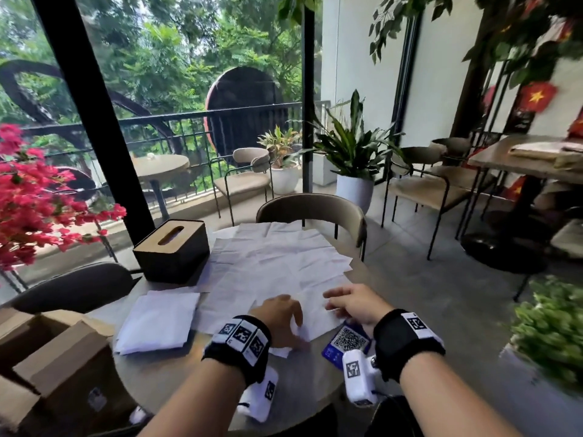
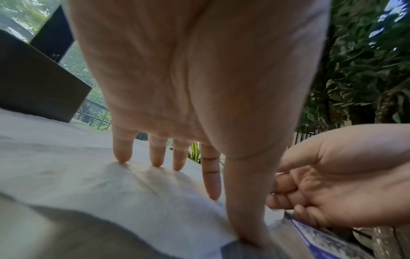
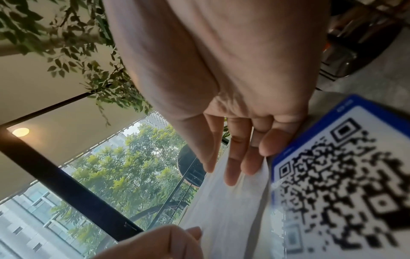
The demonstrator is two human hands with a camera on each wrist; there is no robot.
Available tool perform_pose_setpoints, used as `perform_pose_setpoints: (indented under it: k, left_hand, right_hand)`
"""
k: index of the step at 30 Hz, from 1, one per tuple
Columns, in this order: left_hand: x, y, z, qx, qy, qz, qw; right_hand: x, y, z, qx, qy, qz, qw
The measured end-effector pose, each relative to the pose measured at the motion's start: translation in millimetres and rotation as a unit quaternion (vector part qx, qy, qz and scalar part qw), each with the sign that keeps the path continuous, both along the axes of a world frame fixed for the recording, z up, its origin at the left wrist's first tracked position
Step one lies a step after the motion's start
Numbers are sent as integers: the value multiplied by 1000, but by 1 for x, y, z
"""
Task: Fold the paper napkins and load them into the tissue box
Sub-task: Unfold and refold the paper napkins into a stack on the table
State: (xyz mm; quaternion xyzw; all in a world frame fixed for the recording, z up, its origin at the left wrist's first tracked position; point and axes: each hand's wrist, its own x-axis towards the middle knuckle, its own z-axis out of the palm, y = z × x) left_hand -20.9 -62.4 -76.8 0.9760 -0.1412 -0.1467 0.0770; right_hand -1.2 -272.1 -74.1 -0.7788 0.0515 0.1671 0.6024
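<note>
We have the nearest napkin (image 1: pixel 310 313) lying on the round surface (image 1: pixel 303 373), at the near edge of a loose spread of unfolded napkins (image 1: pixel 277 260), its right side overlapping a blue QR card (image 1: pixel 347 342). Our left hand (image 1: pixel 280 323) is spread flat, fingertips (image 2: pixel 122 157) and thumb pressing the sheet down, while our right hand (image 1: pixel 353 304) pinches the sheet's right edge between thumb and fingers (image 3: pixel 233 175), just beside the card. The step in hand looks like the first fold: we judge it goes best if the left hand pins the paper along the intended crease line and the right carries its edge over to meet the opposite edge squarely, then a flat stroke sets the crease. The paper is thin and already wrinkled, so a light pull is wise, or it may tear or drag the sheets beneath. A stack of folded napkins (image 1: pixel 157 320) waits to the left, near the cardboard boxes (image 1: pixel 53 357), and the tissue box (image 1: pixel 173 247), lid on, stands beyond it
</note>
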Motion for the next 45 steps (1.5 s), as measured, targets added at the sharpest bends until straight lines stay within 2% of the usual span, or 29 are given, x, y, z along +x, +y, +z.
perform_pose_setpoints:
  k: [3, 7, 10, 11, 13, 15, 17, 20, 21, 23, 26, 28, 30, 33, 38, 43, 45]
  left_hand:
    - [-7, -5, 7, 3, 4, 10, 1000]
    - [-11, -8, 8, 2, -33, 16, 999]
    - [-12, -7, 12, -41, -46, 29, 998]
    - [-12, -5, 16, -69, -46, 32, 996]
    - [-12, 1, 24, -130, -37, 32, 990]
    - [-12, 7, 34, -172, -17, 37, 984]
    - [-13, 10, 48, -213, 1, 48, 976]
    - [-12, 14, 70, -272, 1, 59, 961]
    - [-11, 17, 76, -302, -11, 62, 951]
    - [-11, 23, 87, -392, -55, 84, 915]
    - [-17, 35, 95, -518, -146, 172, 825]
    - [-23, 46, 91, -582, -140, 198, 776]
    - [-31, 55, 85, -627, -87, 174, 754]
    - [-38, 62, 78, -655, -22, 138, 743]
    - [-44, 58, 83, -646, 0, 121, 754]
    - [-42, 60, 87, -666, -36, 155, 729]
    - [-39, 61, 90, -655, -59, 167, 735]
  right_hand:
    - [0, -3, -4, 19, 3, -11, 1000]
    - [-4, -8, -5, 63, 5, -21, 998]
    - [-17, -11, 2, 77, -30, -28, 996]
    - [-22, -10, 5, 58, -61, -17, 996]
    - [-34, -7, 17, -37, -138, 24, 989]
    - [-43, -3, 26, -156, -202, 98, 962]
    - [-42, 4, 34, -257, -217, 159, 928]
    - [-33, 14, 46, -358, -241, 158, 888]
    - [-30, 16, 51, -362, -261, 150, 882]
    - [-27, 17, 62, -307, -255, 151, 904]
    - [-19, 13, 84, -217, -227, 164, 935]
    - [-15, 10, 100, -130, -197, 167, 957]
    - [-11, 8, 116, -12, -155, 185, 970]
    - [-6, 6, 138, 82, -104, 231, 964]
    - [12, 2, 148, 79, -39, 238, 967]
    - [32, 2, 140, 57, -34, 193, 979]
    - [33, 3, 135, 40, -37, 175, 983]
